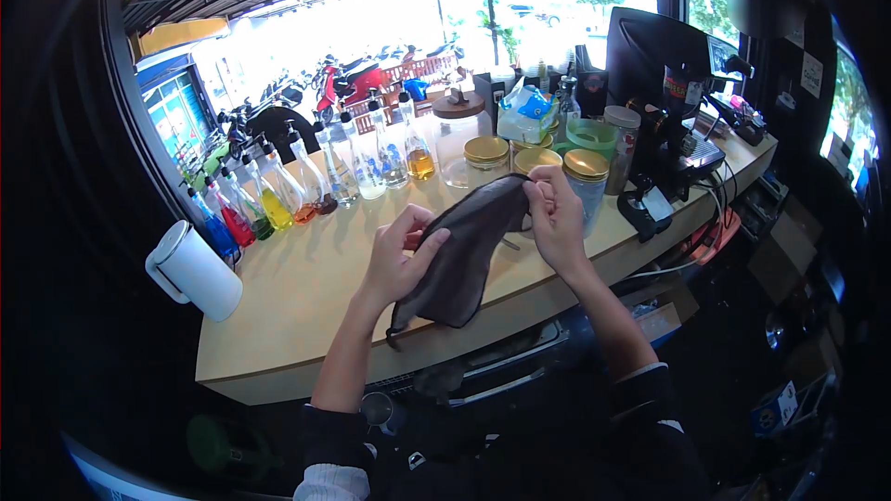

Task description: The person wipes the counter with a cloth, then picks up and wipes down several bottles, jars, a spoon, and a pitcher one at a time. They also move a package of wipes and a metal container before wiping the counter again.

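Note:
A dark brown-grey cloth (459, 260) hangs between my two hands above the front edge of the wooden counter (297, 306). My left hand (404, 255) pinches its left side between thumb and fingers. At its upper right corner my right hand (554, 218) is closed on the fabric. The lower part of the cloth drapes down past the counter edge, with a thin strip dangling at its lower left. Just behind my right hand stand jars with gold lids (587, 165).
A white electric kettle (200, 274) stands at the counter's left end. Several pump bottles of coloured liquid (276, 207) line the back edge. A wood-lidded glass jar (459, 134), a tissue pack (529, 114) and a black machine (682, 144) stand further right. Cables (715, 213) hang at the right.

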